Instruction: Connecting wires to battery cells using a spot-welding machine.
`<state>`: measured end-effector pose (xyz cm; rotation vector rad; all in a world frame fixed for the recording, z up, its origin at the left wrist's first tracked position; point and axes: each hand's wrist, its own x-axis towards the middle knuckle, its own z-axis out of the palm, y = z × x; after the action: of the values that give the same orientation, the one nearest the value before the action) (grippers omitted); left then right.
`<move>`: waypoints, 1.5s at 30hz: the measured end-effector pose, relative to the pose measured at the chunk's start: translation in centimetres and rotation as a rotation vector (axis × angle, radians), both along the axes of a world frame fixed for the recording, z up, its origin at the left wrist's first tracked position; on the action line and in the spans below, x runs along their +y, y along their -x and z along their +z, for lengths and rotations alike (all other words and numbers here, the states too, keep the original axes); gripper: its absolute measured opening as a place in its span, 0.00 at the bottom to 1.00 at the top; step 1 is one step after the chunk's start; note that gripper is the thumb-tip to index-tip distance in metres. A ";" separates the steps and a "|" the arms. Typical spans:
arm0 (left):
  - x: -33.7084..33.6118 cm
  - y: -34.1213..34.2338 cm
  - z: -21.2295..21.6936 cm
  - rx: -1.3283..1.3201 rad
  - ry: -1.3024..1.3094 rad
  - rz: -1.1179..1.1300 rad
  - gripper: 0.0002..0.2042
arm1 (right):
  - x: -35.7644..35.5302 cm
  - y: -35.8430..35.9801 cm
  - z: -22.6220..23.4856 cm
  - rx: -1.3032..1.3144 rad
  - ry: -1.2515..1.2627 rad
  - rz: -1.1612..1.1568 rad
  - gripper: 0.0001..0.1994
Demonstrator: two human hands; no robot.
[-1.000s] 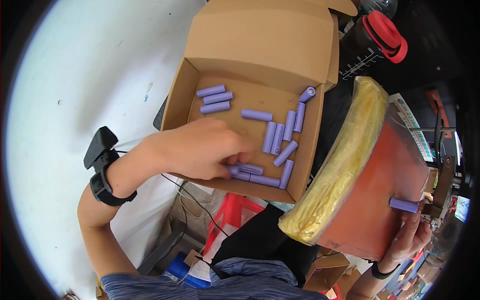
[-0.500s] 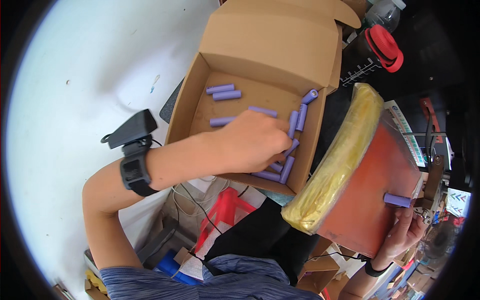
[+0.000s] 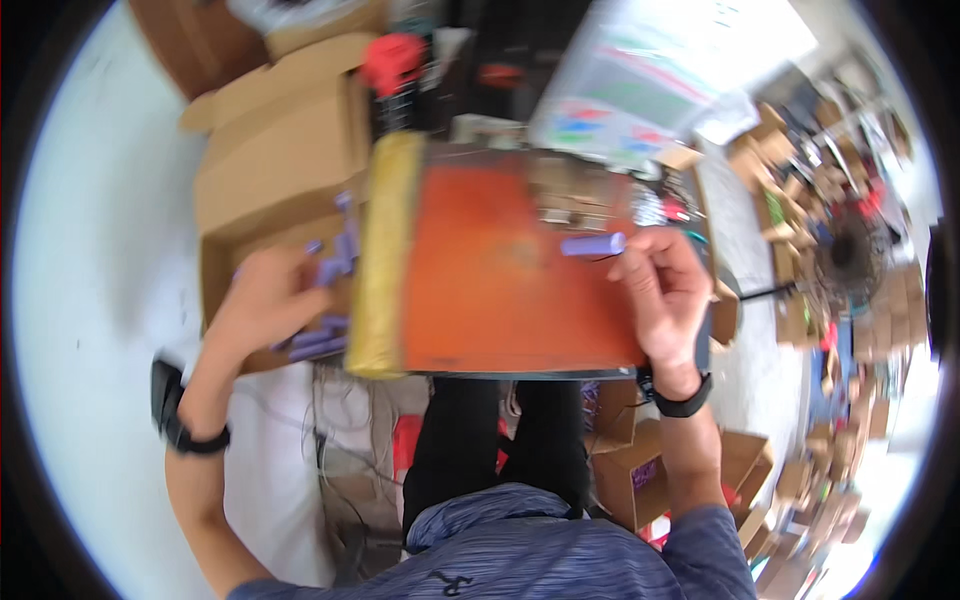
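My left hand (image 3: 262, 303) reaches into an open cardboard box (image 3: 270, 165) on my left, resting among several purple cylindrical cells (image 3: 318, 338); the blur hides whether its fingers grip one. My right hand (image 3: 665, 290) pinches a single purple cell (image 3: 592, 244) by its end, holding it level over an orange board (image 3: 510, 275) that lies across my lap. A thick yellow foam strip (image 3: 380, 250) runs along the board's left edge, next to the box.
A white surface (image 3: 90, 250) lies left of the box. Small cardboard boxes (image 3: 640, 465) sit on the floor by my right leg. A red-topped object (image 3: 392, 58) and papers (image 3: 660, 70) lie beyond the board. Cluttered shelves fill the right.
The view has swung right, so the board now sits centred. My right hand has risen onto the board with its cell. My left hand stays in the box.
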<state>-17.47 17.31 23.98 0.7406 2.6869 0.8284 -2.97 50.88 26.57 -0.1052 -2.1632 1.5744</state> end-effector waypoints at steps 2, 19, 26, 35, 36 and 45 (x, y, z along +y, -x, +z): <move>-2.8 -2.6 0.8 -0.127 -0.338 0.072 0.05 | 1.9 -4.4 0.9 -0.007 0.021 -0.044 0.03; 13.7 -20.8 1.1 -0.793 -1.114 -0.289 0.18 | 27.5 -5.2 -10.2 -0.470 -0.986 -0.190 0.41; 16.5 -20.5 1.4 -0.880 -1.303 -0.340 0.17 | 27.0 -3.0 -6.6 -0.910 -1.090 0.016 0.43; 19.9 -20.5 1.1 -0.697 -1.258 -0.491 0.12 | 20.3 -14.4 -6.5 -0.350 -0.907 -0.340 0.12; 20.3 -20.6 1.2 -0.673 -1.249 -0.500 0.12 | 18.6 -15.9 -5.2 -0.237 -0.830 -0.358 0.11; 23.6 -21.9 2.9 -0.529 -1.248 -0.636 0.12 | 7.3 -23.1 2.5 0.074 -0.630 -0.392 0.14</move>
<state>4.43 40.93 26.87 1.2257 1.1205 2.0617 20.09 58.19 29.07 -0.2434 -2.2968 0.6386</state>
